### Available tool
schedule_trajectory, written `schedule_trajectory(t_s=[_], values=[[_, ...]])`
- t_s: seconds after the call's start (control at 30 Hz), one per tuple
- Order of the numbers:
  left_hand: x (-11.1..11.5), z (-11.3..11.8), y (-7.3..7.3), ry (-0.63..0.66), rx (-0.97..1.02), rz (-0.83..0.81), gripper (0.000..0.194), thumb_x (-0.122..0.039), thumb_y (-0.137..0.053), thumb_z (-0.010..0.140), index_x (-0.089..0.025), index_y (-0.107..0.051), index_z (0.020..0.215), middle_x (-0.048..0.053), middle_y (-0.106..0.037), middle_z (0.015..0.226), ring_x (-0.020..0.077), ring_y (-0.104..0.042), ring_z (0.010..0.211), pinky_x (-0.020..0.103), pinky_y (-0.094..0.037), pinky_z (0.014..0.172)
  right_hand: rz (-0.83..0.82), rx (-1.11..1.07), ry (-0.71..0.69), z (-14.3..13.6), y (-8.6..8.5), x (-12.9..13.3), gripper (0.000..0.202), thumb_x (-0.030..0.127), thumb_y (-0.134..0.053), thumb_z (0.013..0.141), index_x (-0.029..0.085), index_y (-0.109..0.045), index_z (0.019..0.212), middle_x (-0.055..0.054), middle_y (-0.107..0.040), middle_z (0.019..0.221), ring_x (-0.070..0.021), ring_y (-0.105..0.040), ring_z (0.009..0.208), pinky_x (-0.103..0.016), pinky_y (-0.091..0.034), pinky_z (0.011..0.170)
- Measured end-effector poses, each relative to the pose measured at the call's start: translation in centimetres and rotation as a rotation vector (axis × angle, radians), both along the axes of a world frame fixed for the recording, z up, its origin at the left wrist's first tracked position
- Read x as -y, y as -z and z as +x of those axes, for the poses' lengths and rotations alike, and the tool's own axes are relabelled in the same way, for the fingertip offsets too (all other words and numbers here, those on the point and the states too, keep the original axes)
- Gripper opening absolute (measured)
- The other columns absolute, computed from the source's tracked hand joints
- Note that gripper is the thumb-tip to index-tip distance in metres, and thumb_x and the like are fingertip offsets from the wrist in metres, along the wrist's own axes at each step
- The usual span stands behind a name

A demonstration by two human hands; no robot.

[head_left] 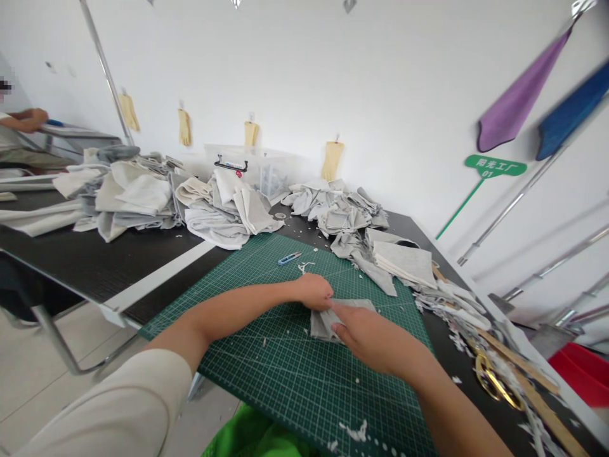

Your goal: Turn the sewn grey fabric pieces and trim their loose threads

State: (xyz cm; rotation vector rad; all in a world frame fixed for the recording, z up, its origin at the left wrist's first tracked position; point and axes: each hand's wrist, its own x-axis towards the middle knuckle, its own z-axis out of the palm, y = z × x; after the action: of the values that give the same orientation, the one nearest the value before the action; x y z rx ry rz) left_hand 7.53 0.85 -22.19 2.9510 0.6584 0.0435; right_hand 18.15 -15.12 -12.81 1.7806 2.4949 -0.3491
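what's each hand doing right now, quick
left hand: closed, curled at the edge of the grey cloth; what's inside can't be told
right hand: on the same cloth; whether it grips can't be told

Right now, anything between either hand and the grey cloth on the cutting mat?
Nothing visible. The right hand lies on the grey cloth; the left hand is at its edge. The blue snips lie beyond the left hand, out of the way.

Yellow gloves (332, 160) on a white wall (404, 95), purple cloth (521, 95), blue cloth (571, 114), green sign (495, 165)
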Motion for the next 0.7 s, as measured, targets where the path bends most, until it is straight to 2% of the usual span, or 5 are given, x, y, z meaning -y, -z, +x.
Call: schedule_trajectory(t_s=[0.2,0.4,0.5,0.6,0.7], values=[[-0.9,0.0,-0.1,-0.111,-0.045,0.005,0.042,-0.048,-0.041,0.081,-0.016,-0.069,0.078,0.013,-0.069,0.083,0.0253,-0.064,0.082,0.031,-0.046,0.067,-0.09,0.169,-0.056,-0.9,2.6,-1.3,0.043,0.03,-0.026,0.092,0.008,-0.062,0.095,-0.018,-0.065,0.091,-0.0274,-0.062,0.084,-0.035,-0.044,0.069],[-0.3,0.0,-0.5,-0.181,-0.03,-0.063,0.052,-0.052,-0.032,0.085,-0.014,-0.068,0.092,0.016,-0.068,0.094,0.0263,-0.063,0.09,0.033,-0.046,0.073,-0.127,0.134,-0.115,-2.7,3.3,-0.7,0.045,0.037,-0.031,0.089,0.007,-0.062,0.1,-0.018,-0.066,0.095,-0.0281,-0.063,0.086,-0.035,-0.046,0.07],[0.1,-0.1,-1.0,-0.162,-0.038,-0.119,0.058,-0.06,-0.035,0.081,-0.012,-0.068,0.088,0.017,-0.068,0.088,0.0266,-0.064,0.083,0.032,-0.046,0.068,-0.162,0.106,-0.102,-3.0,3.1,-0.5,0.049,0.044,-0.034,0.088,0.007,-0.063,0.101,-0.018,-0.066,0.096,-0.0281,-0.063,0.088,-0.035,-0.046,0.072],[0.1,-0.2,-1.4,-0.115,-0.065,-0.24,0.057,-0.064,-0.045,0.073,-0.013,-0.07,0.078,0.012,-0.068,0.075,0.0215,-0.062,0.071,0.027,-0.043,0.06,-0.186,0.11,-0.065,-3.0,2.9,-0.4,0.051,0.047,-0.037,0.086,0.007,-0.064,0.101,-0.019,-0.066,0.096,-0.0283,-0.063,0.088,-0.036,-0.046,0.073],[-0.1,-0.2,-1.5,-0.033,-0.054,-0.329,0.04,-0.052,-0.054,0.072,-0.016,-0.07,0.077,0.005,-0.067,0.07,0.0146,-0.058,0.063,0.022,-0.038,0.054,-0.174,0.124,-0.055,-3.1,2.9,-0.3,0.052,0.049,-0.039,0.085,0.007,-0.065,0.1,-0.018,-0.066,0.096,-0.0283,-0.063,0.088,-0.035,-0.047,0.074]])
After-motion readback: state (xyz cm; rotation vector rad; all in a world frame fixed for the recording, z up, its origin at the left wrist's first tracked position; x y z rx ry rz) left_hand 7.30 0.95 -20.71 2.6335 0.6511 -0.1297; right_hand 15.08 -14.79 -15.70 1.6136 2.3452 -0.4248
